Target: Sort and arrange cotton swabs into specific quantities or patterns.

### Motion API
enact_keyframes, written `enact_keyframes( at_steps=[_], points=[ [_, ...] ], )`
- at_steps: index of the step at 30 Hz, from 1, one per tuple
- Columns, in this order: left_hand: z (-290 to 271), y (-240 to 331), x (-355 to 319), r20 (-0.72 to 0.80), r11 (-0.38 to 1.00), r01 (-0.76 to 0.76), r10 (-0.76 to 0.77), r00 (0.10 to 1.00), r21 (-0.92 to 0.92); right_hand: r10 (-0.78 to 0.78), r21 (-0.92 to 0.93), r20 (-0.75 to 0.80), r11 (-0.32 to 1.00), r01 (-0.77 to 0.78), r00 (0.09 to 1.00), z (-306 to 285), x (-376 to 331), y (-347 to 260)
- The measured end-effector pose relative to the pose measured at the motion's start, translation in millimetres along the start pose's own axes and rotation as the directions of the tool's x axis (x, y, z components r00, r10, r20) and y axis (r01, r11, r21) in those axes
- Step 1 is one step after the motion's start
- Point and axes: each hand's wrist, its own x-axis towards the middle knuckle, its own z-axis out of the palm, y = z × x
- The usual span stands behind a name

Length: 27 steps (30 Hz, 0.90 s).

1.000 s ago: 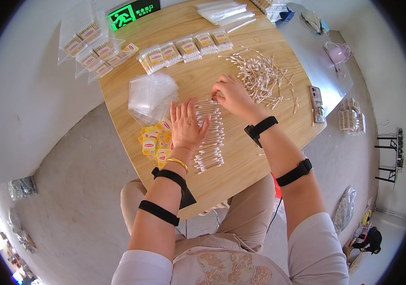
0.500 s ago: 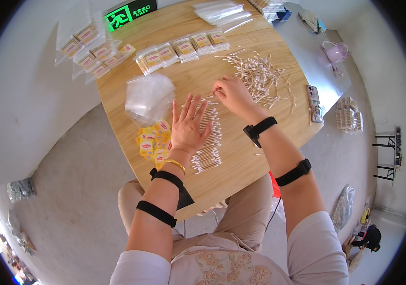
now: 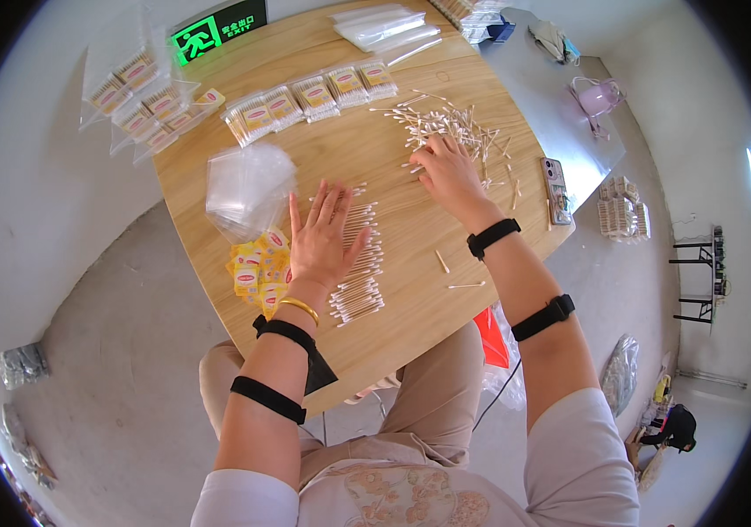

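Note:
A long neat row of cotton swabs (image 3: 358, 299) lies side by side near the middle of the wooden table. My left hand (image 3: 320, 246) rests flat along its left side, fingers spread, covering part of the row. At the right, my right hand (image 3: 453, 180) reaches into the near edge of a loose heap of cotton swabs (image 3: 424, 123). Its fingers are bent and apart, with the fingertips among the swabs; I make out nothing gripped. Left of my left hand are yellow printed cards (image 3: 248, 274) and a fanned stack of clear plastic bags (image 3: 251, 189).
Filled swab packs (image 3: 314, 95) stand in a line toward the back, with bagged packs (image 3: 143, 110) at the far left. Clear sleeves (image 3: 380, 26) and a lit green exit sign (image 3: 217, 33) are at the back. A phone (image 3: 556, 189) lies by the right edge.
My right hand has moved from the far end of the row right to the heap, its pinched fingers now apart. My left hand remains on the row. The whole view has shifted slightly.

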Motion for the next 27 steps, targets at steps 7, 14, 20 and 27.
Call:
enact_keyframes(
  at_steps=[7, 14, 20, 27],
  points=[
    [1.0, -2.8, -0.6, 0.006, 0.997, -0.027, 0.027, 1.000, -0.067, -0.095, -0.261, 0.121, 0.957, 0.124, 0.988, 12.7, 28.5, 5.0],
    [0.6, -4.6, -0.8, -0.055, 0.985, -0.072, 0.064, 0.996, -0.157, -0.075, 0.044, 0.250, 0.997, 0.066, 0.965, 19.0, 58.1, -42.2],
    [-8.1, -2.6, -2.3, -0.024, 0.988, -0.034, 0.030, 0.999, -0.151, -0.160, 0.357, 0.165, 0.930, 0.092, 0.973, 20.4, 62.7, -66.5],
    [3.1, -4.4, -1.9, -0.157, 0.991, 0.032, -0.053, 0.986, -0.131, -0.095, 0.115, 0.139, 0.990, 0.079, 0.986, -3.4, 26.1, -5.8]
  ],
)
